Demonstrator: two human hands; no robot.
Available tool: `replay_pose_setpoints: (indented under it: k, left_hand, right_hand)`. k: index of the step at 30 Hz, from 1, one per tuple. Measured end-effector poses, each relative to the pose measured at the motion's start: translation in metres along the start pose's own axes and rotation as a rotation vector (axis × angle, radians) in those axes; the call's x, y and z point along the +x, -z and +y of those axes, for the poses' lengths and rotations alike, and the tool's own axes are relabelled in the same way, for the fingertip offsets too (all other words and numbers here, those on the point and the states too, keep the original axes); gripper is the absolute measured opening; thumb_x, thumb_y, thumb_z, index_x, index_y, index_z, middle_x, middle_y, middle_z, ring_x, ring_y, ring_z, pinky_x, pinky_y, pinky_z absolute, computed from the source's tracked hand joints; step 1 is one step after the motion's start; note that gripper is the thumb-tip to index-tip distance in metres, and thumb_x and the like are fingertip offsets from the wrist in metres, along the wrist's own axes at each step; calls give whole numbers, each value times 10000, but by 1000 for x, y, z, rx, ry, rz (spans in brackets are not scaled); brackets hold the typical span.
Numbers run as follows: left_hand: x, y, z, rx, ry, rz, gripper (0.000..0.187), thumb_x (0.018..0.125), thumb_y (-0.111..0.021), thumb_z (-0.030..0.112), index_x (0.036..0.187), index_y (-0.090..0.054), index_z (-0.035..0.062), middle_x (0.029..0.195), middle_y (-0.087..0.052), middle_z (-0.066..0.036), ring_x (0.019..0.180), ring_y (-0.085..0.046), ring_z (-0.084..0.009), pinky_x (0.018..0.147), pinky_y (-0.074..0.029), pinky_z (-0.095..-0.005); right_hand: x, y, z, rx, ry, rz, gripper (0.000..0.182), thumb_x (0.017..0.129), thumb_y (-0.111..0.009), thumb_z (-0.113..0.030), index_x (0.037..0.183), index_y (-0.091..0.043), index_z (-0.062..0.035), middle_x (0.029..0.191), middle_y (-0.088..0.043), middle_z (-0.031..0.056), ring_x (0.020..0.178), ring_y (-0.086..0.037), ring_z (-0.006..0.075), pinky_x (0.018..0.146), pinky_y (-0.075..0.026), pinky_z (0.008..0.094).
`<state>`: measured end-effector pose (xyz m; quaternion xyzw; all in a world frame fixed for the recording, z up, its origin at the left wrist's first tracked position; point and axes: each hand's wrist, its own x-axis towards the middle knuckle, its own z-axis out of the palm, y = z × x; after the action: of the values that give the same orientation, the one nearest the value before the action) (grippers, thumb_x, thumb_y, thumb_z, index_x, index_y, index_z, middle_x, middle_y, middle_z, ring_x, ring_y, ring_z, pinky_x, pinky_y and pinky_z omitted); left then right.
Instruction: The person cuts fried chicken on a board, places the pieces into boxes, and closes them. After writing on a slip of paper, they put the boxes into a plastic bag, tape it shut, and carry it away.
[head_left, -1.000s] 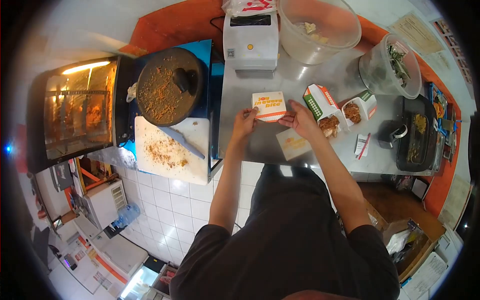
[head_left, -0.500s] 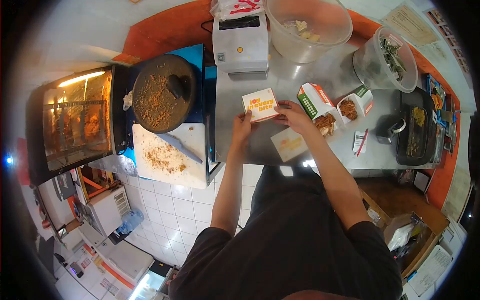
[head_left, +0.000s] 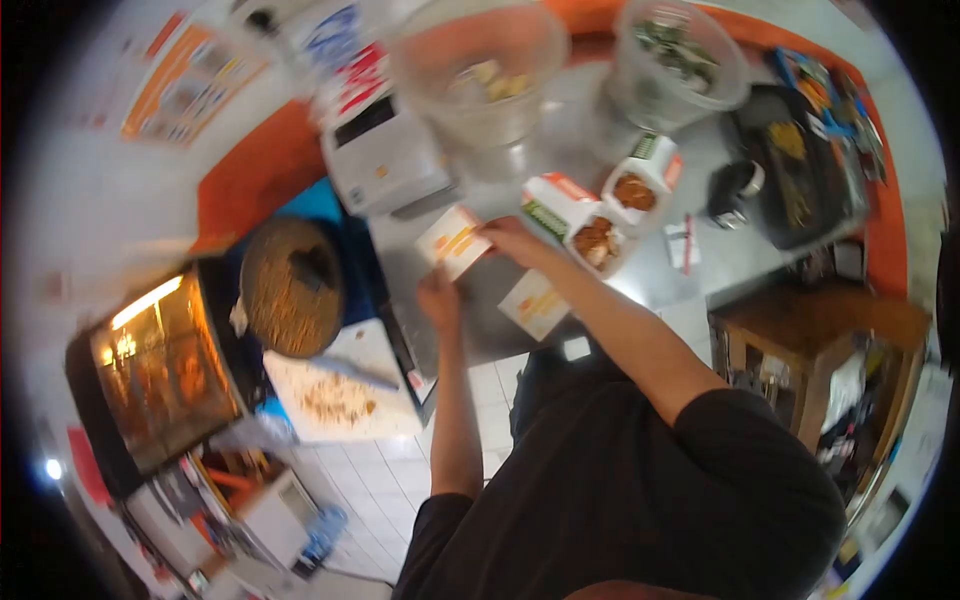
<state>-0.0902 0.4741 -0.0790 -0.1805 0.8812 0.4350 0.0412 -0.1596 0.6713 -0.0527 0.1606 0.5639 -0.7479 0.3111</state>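
A small white cardboard food box (head_left: 452,240) with yellow-orange lettering is held over the steel table. My left hand (head_left: 438,298) grips its near edge, fingers closed on it. On the right side of the box, my right hand (head_left: 512,243) is closed on its edge. Below my right forearm lies a flat pale sheet or box (head_left: 534,306) with similar print. Two open takeaway boxes, one larger (head_left: 560,206) and one smaller (head_left: 655,158), stand to the right with browned, fried-looking food in them. The view is blurred by motion.
A grey label printer (head_left: 385,165) and two clear plastic tubs (head_left: 480,100) (head_left: 680,70) stand at the back. Leftward are a round board (head_left: 290,290) with crumbs, a knife (head_left: 355,372) on a white cutting board (head_left: 390,410), and a lit display cabinet (head_left: 165,365). A black tray (head_left: 800,180) sits right.
The head view has turned and shifted, so the table now appears tilted and further left. Both hands still hold the food box, which now appears further left and lower in view.
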Motion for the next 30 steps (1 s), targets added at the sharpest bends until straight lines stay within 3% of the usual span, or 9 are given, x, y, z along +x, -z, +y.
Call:
replay_pose_setpoints:
  k: [2,4,7,12,16,19,24,27,30]
  left_hand:
    - [-4,9,28,17,-17,198,396,860,-696,317,1060,-610,-13,968,-662,-189,818,-639,-276,690,-510,-380]
    - [2,23,45,398,-352,297,477,746,-780,266,1089,-582,1,1186,-561,-217,1056,-544,-377,851,-464,-459]
    - [5,37,88,564,-756,36,550,663,-824,229,1079,-536,14,1260,-464,-232,1204,-431,-406,979,-396,-480]
    - [24,30,91,459,-623,-248,668,571,-859,260,1054,-460,26,1190,-454,-232,1173,-423,-444,992,-357,-538]
    - [19,13,88,567,-599,-89,716,528,-842,206,1059,-398,21,1069,-448,-210,1049,-424,-407,942,-354,-496]
    - [9,11,102,586,-358,-69,705,515,-824,193,1037,-385,17,1058,-427,-250,1056,-407,-417,939,-347,-507]
    - [-9,8,115,614,-268,-12,714,541,-822,230,1064,-383,20,1044,-446,-242,1045,-409,-395,915,-368,-495]
    - [-22,6,128,544,-288,1,717,560,-840,255,1053,-377,16,1006,-463,-225,1009,-432,-381,914,-378,-476]
    - [-36,4,147,499,-244,-18,707,585,-845,259,1056,-378,13,1015,-471,-225,1011,-441,-375,913,-389,-459]
  right_hand:
    - [2,-5,-2,-470,68,195,418,888,-626,-272,1184,-577,20,988,-672,172,891,-660,229,773,-530,354]
    - [3,-11,-3,-968,434,269,451,869,-609,-244,1254,-534,-22,1034,-639,237,955,-635,325,864,-495,420]
    - [-14,-22,-24,-1134,372,303,375,827,-634,-273,1132,-623,-55,1022,-649,195,1056,-584,361,911,-477,448]
    - [-85,65,-53,-472,635,351,172,809,-625,-176,915,-689,-56,850,-683,169,803,-660,278,786,-510,367]
    - [-174,229,-42,-390,513,1161,178,794,-659,-174,839,-692,-4,673,-673,140,631,-661,210,606,-515,348]
    - [-221,339,-17,-381,409,1550,269,815,-671,-270,834,-715,-5,685,-673,192,623,-662,318,592,-497,386]
    - [-219,371,-21,-19,123,1374,260,870,-671,-268,920,-697,-14,746,-663,86,663,-606,168,609,-475,282]
    - [-226,361,-18,729,465,1013,168,892,-636,-159,950,-669,-5,788,-638,28,694,-576,113,621,-466,247]
    - [-229,334,12,382,590,1164,150,889,-642,-138,920,-672,6,792,-645,32,680,-564,98,610,-466,245]
